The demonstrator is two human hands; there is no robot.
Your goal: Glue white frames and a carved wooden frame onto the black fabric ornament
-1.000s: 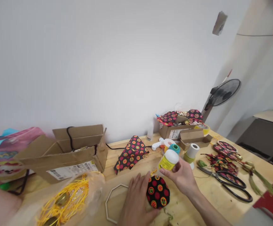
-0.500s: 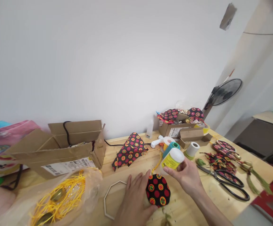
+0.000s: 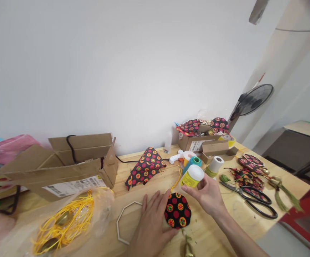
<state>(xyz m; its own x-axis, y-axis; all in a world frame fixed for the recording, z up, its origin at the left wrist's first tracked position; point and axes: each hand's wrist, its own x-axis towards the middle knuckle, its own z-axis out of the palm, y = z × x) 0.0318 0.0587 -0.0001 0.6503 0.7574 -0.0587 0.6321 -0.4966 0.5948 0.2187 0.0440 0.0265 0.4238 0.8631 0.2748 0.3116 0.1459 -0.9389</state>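
My right hand (image 3: 208, 195) is closed round a white-capped bottle with a yellow label (image 3: 189, 179), which leans over the table. My left hand (image 3: 153, 223) lies flat with its fingers stretched out, between a pale octagonal frame (image 3: 119, 223) and a padded patterned fabric piece (image 3: 178, 210). Its thumb and index finger are at the edge of that black piece with red and orange flower dots. A yellow cord runs from the top of the fabric piece, and a green tassel with a gold bell (image 3: 188, 250) hangs off its lower side. The left hand covers part of the frame.
To the left are an open cardboard box (image 3: 77, 171) and a plastic bag of yellow cords (image 3: 66, 221). Behind the hands are folded patterned cloth (image 3: 146, 167), a teal thread spool (image 3: 192, 163) and a white roll (image 3: 216, 165). Black-handled scissors (image 3: 260, 208) lie at right.
The view has tipped down slightly, so everything appears a little higher and more of the gold bell shows. Both hands keep nearly the same places, the right still holding the bottle.
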